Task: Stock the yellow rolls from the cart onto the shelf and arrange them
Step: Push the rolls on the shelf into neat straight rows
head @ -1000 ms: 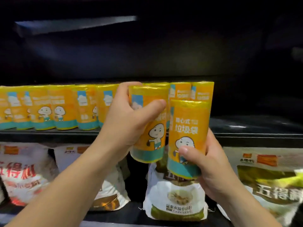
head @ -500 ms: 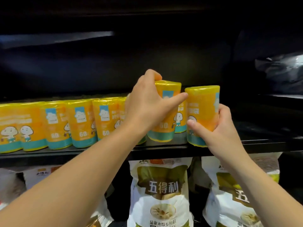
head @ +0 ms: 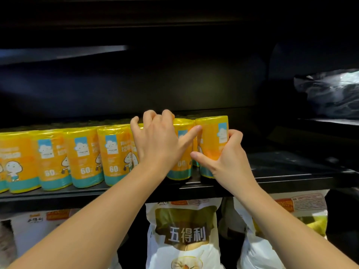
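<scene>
Place: a shop, seen at a stocked display rack.
Shelving: a dark shelf with a flat front edge and another level under it.
Upper level: many identical yellow rolls standing upright in a row, printed fronts facing out.
Lower level: large white bags side by side, all with the same printed label.

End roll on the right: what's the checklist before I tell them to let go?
1. End roll stands upright on shelf: ok.
2. Right hand grips end roll: ok.
3. Left hand holds second roll: ok.
4. End roll's label faces front like the row: not ok, logo turned right.
5. End roll's base back from shelf edge: cannot tell, hand covers it.
</scene>
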`<state>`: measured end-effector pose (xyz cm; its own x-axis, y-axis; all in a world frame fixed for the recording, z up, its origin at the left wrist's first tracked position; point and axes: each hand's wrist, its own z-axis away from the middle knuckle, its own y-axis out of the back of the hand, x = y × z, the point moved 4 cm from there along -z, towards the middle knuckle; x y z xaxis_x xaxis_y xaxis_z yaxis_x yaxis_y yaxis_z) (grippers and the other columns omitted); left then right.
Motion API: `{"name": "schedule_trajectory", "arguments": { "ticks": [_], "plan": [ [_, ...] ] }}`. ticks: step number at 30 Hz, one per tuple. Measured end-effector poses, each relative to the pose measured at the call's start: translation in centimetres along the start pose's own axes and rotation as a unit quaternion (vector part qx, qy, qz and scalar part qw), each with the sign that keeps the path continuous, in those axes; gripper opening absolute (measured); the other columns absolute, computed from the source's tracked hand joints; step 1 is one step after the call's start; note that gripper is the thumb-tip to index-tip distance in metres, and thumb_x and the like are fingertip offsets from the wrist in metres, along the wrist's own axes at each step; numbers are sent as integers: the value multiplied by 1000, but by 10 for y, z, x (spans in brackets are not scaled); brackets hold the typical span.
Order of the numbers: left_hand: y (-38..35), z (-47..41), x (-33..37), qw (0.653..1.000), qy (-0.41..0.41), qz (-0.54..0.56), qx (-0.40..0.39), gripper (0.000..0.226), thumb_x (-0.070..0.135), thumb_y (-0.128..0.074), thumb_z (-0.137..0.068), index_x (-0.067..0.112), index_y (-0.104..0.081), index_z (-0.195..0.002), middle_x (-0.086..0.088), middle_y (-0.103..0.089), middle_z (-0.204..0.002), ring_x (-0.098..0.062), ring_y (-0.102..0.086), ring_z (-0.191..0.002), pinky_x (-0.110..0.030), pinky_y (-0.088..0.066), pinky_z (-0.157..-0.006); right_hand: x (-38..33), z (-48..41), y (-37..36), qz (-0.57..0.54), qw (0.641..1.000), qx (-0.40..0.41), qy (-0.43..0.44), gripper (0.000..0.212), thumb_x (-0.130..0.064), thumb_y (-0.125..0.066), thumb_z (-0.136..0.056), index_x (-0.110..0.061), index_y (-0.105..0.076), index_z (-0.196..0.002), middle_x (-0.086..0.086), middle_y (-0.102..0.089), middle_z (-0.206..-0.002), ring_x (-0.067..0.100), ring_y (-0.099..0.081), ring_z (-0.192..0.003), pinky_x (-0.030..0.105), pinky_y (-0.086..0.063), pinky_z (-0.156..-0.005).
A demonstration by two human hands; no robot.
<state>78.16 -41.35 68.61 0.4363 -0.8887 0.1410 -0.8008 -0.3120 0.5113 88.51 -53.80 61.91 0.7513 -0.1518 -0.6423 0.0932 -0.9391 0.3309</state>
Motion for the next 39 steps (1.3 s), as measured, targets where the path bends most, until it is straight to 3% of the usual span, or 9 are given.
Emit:
{"name": "schedule_trajectory", "arguments": {
  "ticks": [3,8,14,18,21,25,28,31,39],
  "plan": [
    [-4,0,0,1000,-3,-22,-4,77,83,-24,-82,22,-61,-112,2,-65,-107,-21,-48,-120,-48,-30,-102,4,-3,-7,24,1000,-4,0,99,-64,-76,-65,-26,-20,-137,-3,-48,-130,11,-57,-111,32,-56,-88],
    [-8,-2,-1,999,0,-52,-6,83,82,-13,-82,19,-61,-106,0,-65,-102,-22,-50,-115,-47,-35,-94,6,-2,-16,79,997,-14,-2,85,-67,-63,-77,-32,-13,-136,-5,-51,-127,14,-62,-104,41,-59,-82],
    [-11,0,-2,995,-18,-96,12,84,79,-9,-85,14,-61,-96,-5,-57,-98,-24,-52,-96,-46,-40,-83,2,1,-17,141,990,-20,8,94,-81,-42,-73,-33,0,-143,-6,-51,-132,17,-63,-107,47,-58,-81],
    [-11,0,-2,995,-25,-96,16,82,80,-11,-85,16,-60,-102,-4,-58,-99,-23,-53,-96,-47,-41,-86,2,1,-17,160,987,-30,10,98,-77,-45,-79,-36,13,-146,-3,-46,-143,19,-61,-112,50,-56,-86],
    [-11,1,-1,995,-43,-95,2,79,80,-16,-85,19,-55,-119,-3,-59,-108,-24,-55,-102,-48,-40,-89,4,-2,-18,157,986,-54,9,101,-84,-40,-72,-39,14,-145,-3,-41,-146,19,-58,-116,50,-56,-88],
    [-5,0,-4,992,-79,-95,-33,75,80,-21,-84,21,-51,-120,1,-57,-110,-21,-53,-104,-45,-40,-90,3,-3,-11,119,989,-81,12,101,-80,-51,-72,-39,3,-147,-4,-35,-145,14,-53,-118,45,-56,-89],
    [5,-8,-9,986,-129,-92,-58,70,78,-27,-86,24,-52,-121,3,-58,-108,-18,-55,-103,-41,-43,-85,-5,-11,8,160,986,-54,14,100,-74,-59,-74,-25,-18,-150,-2,-37,-139,11,-53,-114,40,-57,-86],
    [11,-17,-15,980,-157,-78,-90,65,77,-36,-85,26,-54,-121,3,-57,-109,-18,-55,-103,-40,-44,-80,-21,-26,29,195,980,-20,31,96,-70,-66,-74,-24,-28,-149,1,-40,-141,13,-54,-114,39,-56,-85],
    [10,-28,-17,983,-112,17,-144,66,81,-50,-77,26,-57,-112,7,-53,-112,-15,-54,-103,-40,-45,-85,-60,-47,32,288,954,-42,69,62,-65,-66,-78,-28,-56,-127,0,-55,-121,14,-57,-102,36,-57,-81]
  ]
}}
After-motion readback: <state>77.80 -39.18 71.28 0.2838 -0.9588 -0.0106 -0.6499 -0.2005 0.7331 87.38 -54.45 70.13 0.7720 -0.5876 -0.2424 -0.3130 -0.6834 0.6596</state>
